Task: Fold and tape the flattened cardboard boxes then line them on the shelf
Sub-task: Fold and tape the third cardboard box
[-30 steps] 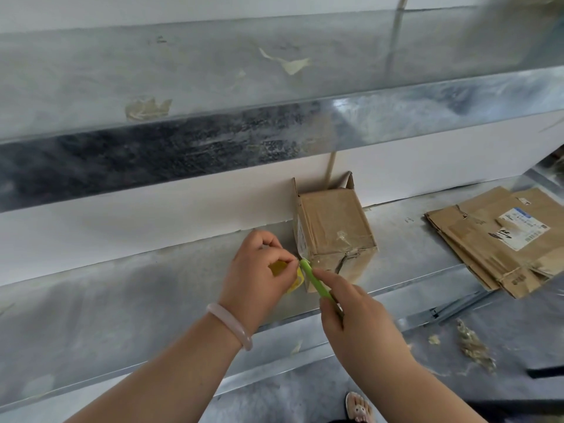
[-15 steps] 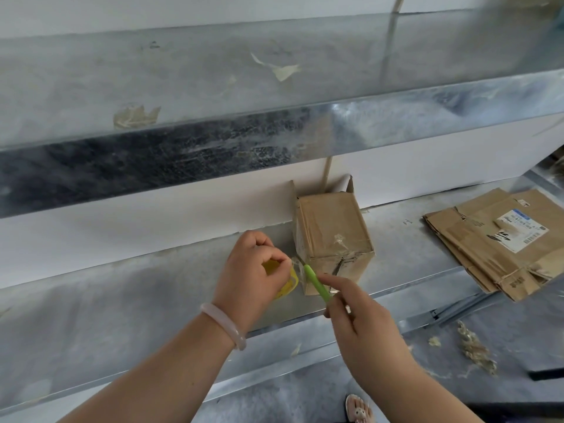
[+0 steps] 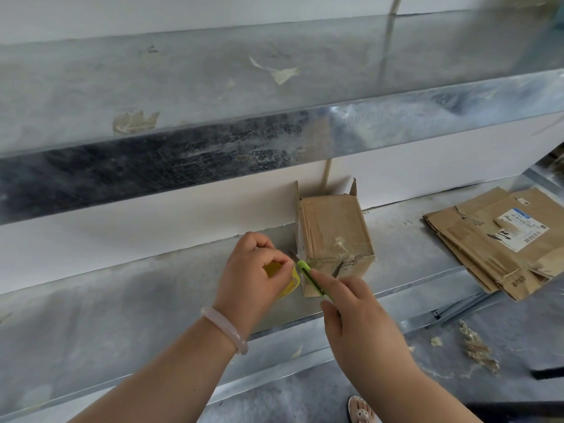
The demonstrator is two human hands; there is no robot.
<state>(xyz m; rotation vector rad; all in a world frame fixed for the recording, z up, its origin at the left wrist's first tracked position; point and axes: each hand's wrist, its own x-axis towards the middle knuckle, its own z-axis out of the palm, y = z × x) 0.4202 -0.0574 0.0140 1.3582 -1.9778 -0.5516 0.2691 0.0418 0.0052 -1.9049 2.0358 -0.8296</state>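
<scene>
A folded brown cardboard box [image 3: 332, 233] stands on the metal shelf [image 3: 128, 300], its front seam taped and its rear flaps up against the white wall. My left hand [image 3: 256, 267] grips a yellow tape roll [image 3: 290, 279] just left of the box. My right hand [image 3: 357, 312] holds a green utility knife [image 3: 311, 277]; its blade tip sits between the roll and the box's left front corner. A stack of flattened cardboard boxes [image 3: 494, 239] lies on the shelf at the right, one with a white shipping label.
An upper metal shelf [image 3: 274, 96] with tape scraps overhangs the work area. Torn tape and paper bits [image 3: 476, 346] lie on the floor at the lower right. A sandalled foot [image 3: 361, 412] shows at the bottom edge.
Both hands stay at the box's left front corner with the roll and the knife. The view has tilted down slightly; the knife blade now lies a little closer to the box.
</scene>
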